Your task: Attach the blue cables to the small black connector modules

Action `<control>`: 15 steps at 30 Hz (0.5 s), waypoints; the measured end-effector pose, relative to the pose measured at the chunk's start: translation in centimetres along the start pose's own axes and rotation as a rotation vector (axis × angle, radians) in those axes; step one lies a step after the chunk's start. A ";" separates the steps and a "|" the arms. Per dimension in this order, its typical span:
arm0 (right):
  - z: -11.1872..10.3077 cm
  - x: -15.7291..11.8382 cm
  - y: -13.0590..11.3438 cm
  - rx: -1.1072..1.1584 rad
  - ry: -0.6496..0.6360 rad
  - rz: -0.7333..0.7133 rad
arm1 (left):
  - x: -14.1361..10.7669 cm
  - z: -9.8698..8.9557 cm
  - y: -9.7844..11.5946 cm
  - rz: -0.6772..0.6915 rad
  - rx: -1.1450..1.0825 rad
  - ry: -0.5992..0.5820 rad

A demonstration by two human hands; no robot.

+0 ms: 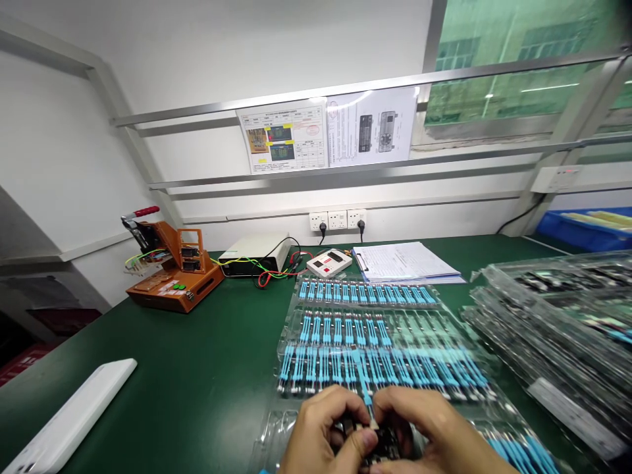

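Close in front of me, my left hand is closed around a small dark circuit board. My right hand is closed at the board's other side, its fingertips by the end of a blue ribbon cable. A small pale connector at that cable end meets the board between my fingertips; whether it is fully seated cannot be seen. The cable's other end sticks up away from me. Beneath and beyond my hands are clear plastic trays with rows of similar blue cables. My fingers hide much of the board.
Stacked clear trays of boards stand at right, near a blue bin. An orange test fixture, a beige instrument box, a small white meter and a clipboard with papers line the back. A white slab-shaped object lies left.
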State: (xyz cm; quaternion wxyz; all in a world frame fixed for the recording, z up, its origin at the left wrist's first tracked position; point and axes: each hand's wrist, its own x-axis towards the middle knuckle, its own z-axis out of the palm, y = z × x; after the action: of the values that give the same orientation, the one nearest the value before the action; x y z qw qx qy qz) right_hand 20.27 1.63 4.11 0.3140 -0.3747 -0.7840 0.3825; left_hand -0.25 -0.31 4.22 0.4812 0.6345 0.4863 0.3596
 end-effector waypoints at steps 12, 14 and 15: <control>0.3 -0.3 0.7 -0.025 -0.030 0.026 | 0.0 -0.1 -0.5 0.039 0.008 0.012; 0.2 -0.2 0.5 -0.032 -0.023 0.024 | 0.1 -0.1 -0.4 0.015 -0.029 0.009; 0.2 -0.2 0.5 -0.035 -0.020 0.030 | 0.2 0.0 -0.4 0.005 -0.048 0.004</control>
State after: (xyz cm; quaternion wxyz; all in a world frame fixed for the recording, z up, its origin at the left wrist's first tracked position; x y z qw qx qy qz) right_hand 20.43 1.59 3.59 0.2938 -0.3882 -0.7880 0.3769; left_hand -0.35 -0.10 3.85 0.4946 0.6231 0.4769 0.3736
